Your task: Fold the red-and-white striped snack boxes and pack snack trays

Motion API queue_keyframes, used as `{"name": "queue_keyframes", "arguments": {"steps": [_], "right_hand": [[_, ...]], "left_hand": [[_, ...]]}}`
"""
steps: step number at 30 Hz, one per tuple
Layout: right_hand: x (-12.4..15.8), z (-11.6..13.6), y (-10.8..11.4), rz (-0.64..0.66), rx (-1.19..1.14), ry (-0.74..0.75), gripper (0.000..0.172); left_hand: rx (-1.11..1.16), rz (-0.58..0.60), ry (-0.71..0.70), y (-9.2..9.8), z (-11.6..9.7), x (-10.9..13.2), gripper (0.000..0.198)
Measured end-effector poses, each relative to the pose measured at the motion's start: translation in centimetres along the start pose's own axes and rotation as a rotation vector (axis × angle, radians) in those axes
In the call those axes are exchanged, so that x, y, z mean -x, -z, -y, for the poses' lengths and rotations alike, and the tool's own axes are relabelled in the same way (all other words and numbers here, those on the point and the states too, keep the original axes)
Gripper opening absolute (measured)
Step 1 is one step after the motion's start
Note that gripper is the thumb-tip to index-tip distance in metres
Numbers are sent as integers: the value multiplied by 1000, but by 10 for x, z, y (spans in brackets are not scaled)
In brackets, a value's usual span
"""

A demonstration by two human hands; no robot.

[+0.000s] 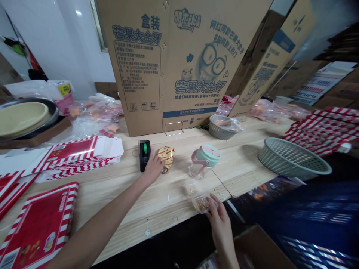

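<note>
Worktop (134,209), pale wood-grain, running across the view.
Cardboard carton (168,71), tall, printed in blue; standing upright at the back of the worktop.
Blue plastic crate (316,224), openwork; lower right, partly outside the view.
Flattened boxes (74,149), red-and-white striped, stacked on the left.
Red box (42,220), flat, white-striped edges; nearer the front, left corner.
Oval basket (280,164), grey-green, perforated; right side of the worktop.
Cream basin (22,117), set inside a darker one; far left.
Small basket (220,131), same grey-green, before the carton's right end, clear packaging in it.
Lidded tub (209,155), mint green with a pink handle; mid-worktop, between the two hands and farther back than the right.
Left hand (153,166), arm stretched forward, fingers a little apart, touching the patterned packet; whether they grip it cannot be told.
Right hand (218,215), at the front edge, closed on the clear plastic container.
Tape dispenser (144,162), black, green-centred; just beside the left hand.
Clear plastic container (200,202), brownish contents; in front of the tub, between right thumb and fingers.
Patterned packet (168,154), yellow and orange-red, shiny; lying right of the tape dispenser.
</note>
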State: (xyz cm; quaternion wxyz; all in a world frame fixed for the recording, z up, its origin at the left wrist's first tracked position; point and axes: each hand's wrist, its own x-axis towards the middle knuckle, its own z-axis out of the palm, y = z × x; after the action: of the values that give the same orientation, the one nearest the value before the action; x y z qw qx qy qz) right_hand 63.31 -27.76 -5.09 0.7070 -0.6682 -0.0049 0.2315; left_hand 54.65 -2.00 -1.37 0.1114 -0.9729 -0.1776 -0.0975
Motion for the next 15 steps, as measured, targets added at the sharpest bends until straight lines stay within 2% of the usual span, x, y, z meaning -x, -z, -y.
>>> {"name": "queue_keyframes", "arguments": {"steps": [5, 8, 11, 15], "right_hand": [[1, 0, 2, 17, -9, 3, 73], [0, -3, 7, 1, -41, -5, 72], [-2, -6, 14, -27, -74, 0, 69], [-4, -5, 21, -59, -67, -8, 69]], "left_hand": [[-24, 28, 47, -3, 8, -9, 20], [-9, 12, 1, -2, 7, -13, 16], [23, -20, -102, 2, -5, -10, 15], [29, -50, -227, 11, -39, 8, 20]]}}
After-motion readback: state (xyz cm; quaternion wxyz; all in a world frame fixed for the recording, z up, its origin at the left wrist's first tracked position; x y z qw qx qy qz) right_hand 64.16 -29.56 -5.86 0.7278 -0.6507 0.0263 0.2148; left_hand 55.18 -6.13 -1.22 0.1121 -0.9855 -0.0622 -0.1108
